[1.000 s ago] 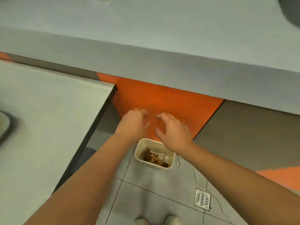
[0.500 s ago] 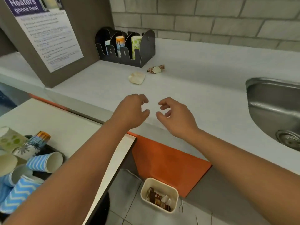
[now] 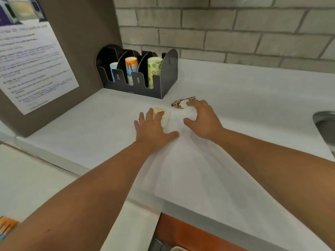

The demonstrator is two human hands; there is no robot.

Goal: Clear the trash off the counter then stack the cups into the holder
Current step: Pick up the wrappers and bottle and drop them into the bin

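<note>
A crumpled cream paper scrap (image 3: pixel 165 116) lies on the white counter (image 3: pixel 235 109). My left hand (image 3: pixel 152 129) rests flat on the counter with spread fingers over the scrap's left part. A spotted brown wrapper (image 3: pixel 181 103) lies just right of it. My right hand (image 3: pixel 203 118) is arched beside the wrapper, its fingertips touching the wrapper's right end, nothing gripped. The black cup holder (image 3: pixel 137 75) stands at the back with three stacks of patterned cups in its slots.
A grey panel with a printed notice (image 3: pixel 32 64) stands on the left. A steel sink rim (image 3: pixel 324 122) shows at the right edge. A lower white table (image 3: pixel 27 182) sits at the left with a striped cup's edge (image 3: pixel 6 227). A brick wall backs the counter.
The view has swung up from the floor bin to the counter. Both hands have reached forward from the counter edge to the two pieces of trash.
</note>
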